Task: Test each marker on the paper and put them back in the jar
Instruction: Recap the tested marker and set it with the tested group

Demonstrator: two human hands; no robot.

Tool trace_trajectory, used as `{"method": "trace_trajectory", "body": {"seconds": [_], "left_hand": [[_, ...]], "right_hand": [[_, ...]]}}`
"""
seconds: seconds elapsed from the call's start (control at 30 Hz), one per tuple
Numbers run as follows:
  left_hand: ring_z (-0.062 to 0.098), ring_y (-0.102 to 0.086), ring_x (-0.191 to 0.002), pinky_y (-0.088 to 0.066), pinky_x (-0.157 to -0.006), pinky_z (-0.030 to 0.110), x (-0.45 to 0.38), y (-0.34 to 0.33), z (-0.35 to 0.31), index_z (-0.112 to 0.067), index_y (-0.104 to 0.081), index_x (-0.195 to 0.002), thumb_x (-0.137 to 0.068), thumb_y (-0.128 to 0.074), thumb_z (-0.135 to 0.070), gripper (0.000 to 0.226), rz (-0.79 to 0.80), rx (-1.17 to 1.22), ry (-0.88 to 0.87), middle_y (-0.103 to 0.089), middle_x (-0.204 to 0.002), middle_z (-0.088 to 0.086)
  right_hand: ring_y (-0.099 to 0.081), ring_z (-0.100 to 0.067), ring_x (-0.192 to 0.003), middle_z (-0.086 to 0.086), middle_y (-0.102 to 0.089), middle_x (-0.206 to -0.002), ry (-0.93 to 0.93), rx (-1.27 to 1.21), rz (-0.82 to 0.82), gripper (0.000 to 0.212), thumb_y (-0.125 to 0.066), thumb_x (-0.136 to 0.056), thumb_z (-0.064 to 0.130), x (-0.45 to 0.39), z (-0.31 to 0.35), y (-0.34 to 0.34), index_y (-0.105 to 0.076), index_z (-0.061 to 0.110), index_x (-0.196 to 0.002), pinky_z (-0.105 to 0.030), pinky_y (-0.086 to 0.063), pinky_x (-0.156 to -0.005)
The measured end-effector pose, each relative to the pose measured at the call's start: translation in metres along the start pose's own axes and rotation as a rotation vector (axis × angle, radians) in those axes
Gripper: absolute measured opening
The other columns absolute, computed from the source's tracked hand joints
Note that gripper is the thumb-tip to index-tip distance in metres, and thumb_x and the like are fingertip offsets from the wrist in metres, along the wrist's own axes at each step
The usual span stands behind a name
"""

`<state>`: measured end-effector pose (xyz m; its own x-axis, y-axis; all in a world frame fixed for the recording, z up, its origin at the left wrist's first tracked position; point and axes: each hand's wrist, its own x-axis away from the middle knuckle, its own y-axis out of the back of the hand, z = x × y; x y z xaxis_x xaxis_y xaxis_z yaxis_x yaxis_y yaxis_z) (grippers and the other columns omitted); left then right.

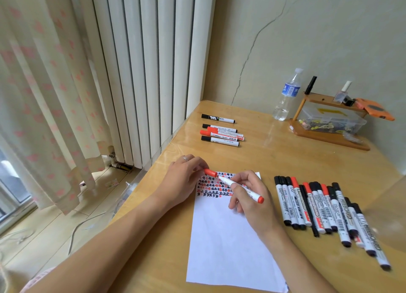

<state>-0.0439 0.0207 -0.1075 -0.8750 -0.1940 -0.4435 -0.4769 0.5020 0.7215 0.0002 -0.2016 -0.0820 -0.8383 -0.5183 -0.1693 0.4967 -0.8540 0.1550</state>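
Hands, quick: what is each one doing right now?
Left hand: pinches a red cap.
Right hand: grips an uncapped red marker, tip on the paper.

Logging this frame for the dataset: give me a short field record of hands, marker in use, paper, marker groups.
left hand: pinches the red cap over the paper's top edge
right hand: grip on the uncapped red marker, tip on the paper
paper: white sheet, rows of red and black test marks along the top, blank below
far group: five capped markers lying near the table's far left edge
near group: row of capped black and red markers right of the paper
table: wooden
jar: not identifiable in view
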Motion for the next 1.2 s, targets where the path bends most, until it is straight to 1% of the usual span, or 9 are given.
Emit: {"method": "trace_trajectory", "body": {"seconds": [0.2, 0.33, 0.47, 0.6, 0.67, 0.7, 0.83, 1.0, 1.2], "left_hand": [[0.006, -0.053, -0.096, -0.049, -0.085, 0.04, 0.001, 0.0, -0.001, -0.032, -0.065, -0.111, -0.1, -0.06, -0.02, 0.017, 0.087, 0.019, -0.115, -0.06, -0.102, -0.012], [0.006, -0.054, -0.096, -0.048, -0.087, 0.039, 0.002, 0.001, -0.004, -0.032, -0.062, -0.112, -0.099, -0.056, -0.029, 0.016, 0.144, 0.032, -0.172, -0.061, -0.102, -0.014], [0.008, -0.057, -0.095, -0.049, -0.083, 0.027, 0.003, 0.003, -0.006, -0.027, -0.07, -0.117, -0.099, -0.065, -0.023, 0.02, 0.142, 0.066, -0.186, -0.061, -0.104, -0.009], [0.01, -0.057, -0.093, -0.051, -0.082, 0.029, 0.002, 0.002, -0.002, -0.025, -0.073, -0.115, -0.098, -0.066, -0.021, 0.019, 0.058, 0.003, -0.156, -0.06, -0.104, -0.007], [0.012, -0.058, -0.093, -0.052, -0.081, 0.032, 0.002, 0.002, -0.002, -0.025, -0.073, -0.112, -0.097, -0.067, -0.021, 0.017, 0.017, -0.024, -0.153, -0.061, -0.104, -0.006], [0.014, -0.059, -0.093, -0.052, -0.08, 0.034, 0.002, 0.002, -0.003, -0.024, -0.073, -0.111, -0.096, -0.068, -0.021, 0.016, 0.009, -0.034, -0.165, -0.062, -0.104, -0.005], [0.018, -0.06, -0.094, -0.051, -0.077, 0.042, 0.003, -0.001, -0.006, -0.023, -0.071, -0.113, -0.097, -0.068, -0.024, 0.017, 0.053, -0.096, -0.258, -0.068, -0.104, -0.004], [0.02, -0.06, -0.09, -0.05, -0.074, 0.038, 0.006, -0.002, -0.009, -0.022, -0.074, -0.117, -0.099, -0.057, -0.033, 0.027, 0.081, -0.098, -0.334, -0.068, -0.098, -0.002], [0.021, -0.061, -0.083, -0.052, -0.068, 0.041, 0.008, 0.002, -0.011, -0.021, -0.077, -0.109, -0.098, -0.053, -0.037, 0.031, 0.079, -0.095, -0.396, -0.069, -0.093, -0.002]], "right_hand": [[-0.058, -0.013, -0.053, -0.009, -0.066, -0.083, 0.003, -0.004, 0.046, 0.007, -0.064, -0.087, 0.029, 0.0, -0.002, 0.0, -0.063, 0.024, -0.092, -0.027, -0.046, -0.052], [-0.057, -0.015, -0.058, 0.003, -0.064, -0.072, 0.03, 0.022, 0.061, 0.006, -0.067, -0.089, 0.026, -0.002, -0.005, 0.001, -0.067, 0.024, -0.094, -0.025, -0.043, -0.052], [-0.055, -0.018, -0.057, 0.008, -0.065, -0.069, 0.044, 0.027, 0.039, 0.015, -0.072, -0.095, 0.008, -0.005, -0.007, 0.003, -0.075, 0.023, -0.096, -0.024, -0.04, -0.05], [-0.063, -0.023, -0.057, -0.01, -0.069, -0.069, -0.029, -0.002, 0.004, 0.01, -0.073, -0.093, 0.033, -0.003, -0.001, 0.005, -0.077, 0.026, -0.099, -0.033, -0.048, -0.052], [-0.064, -0.021, -0.054, -0.005, -0.07, -0.068, -0.007, 0.104, -0.057, 0.011, -0.072, -0.093, 0.037, -0.004, -0.003, 0.01, -0.075, 0.028, -0.096, -0.035, -0.051, -0.051], [-0.066, -0.016, -0.057, 0.002, -0.071, -0.072, 0.029, 0.219, -0.083, 0.004, -0.074, -0.093, 0.031, -0.005, -0.004, 0.012, -0.073, 0.028, -0.093, -0.034, -0.053, -0.053], [-0.063, -0.009, -0.071, 0.017, -0.067, -0.08, 0.207, 0.607, -0.066, 0.017, -0.078, -0.088, 0.016, -0.005, -0.012, 0.016, -0.065, 0.027, -0.086, -0.024, -0.047, -0.059], [-0.054, -0.006, -0.066, 0.023, -0.059, -0.076, 0.249, 0.679, -0.056, 0.022, -0.081, -0.084, 0.018, -0.002, -0.014, 0.014, -0.061, 0.027, -0.083, -0.016, -0.034, -0.055], [-0.05, -0.011, -0.061, 0.012, -0.06, -0.07, 0.193, 0.628, -0.043, 0.019, -0.081, -0.086, 0.027, 0.002, -0.017, 0.016, -0.062, 0.024, -0.081, -0.025, -0.035, -0.053]]}}
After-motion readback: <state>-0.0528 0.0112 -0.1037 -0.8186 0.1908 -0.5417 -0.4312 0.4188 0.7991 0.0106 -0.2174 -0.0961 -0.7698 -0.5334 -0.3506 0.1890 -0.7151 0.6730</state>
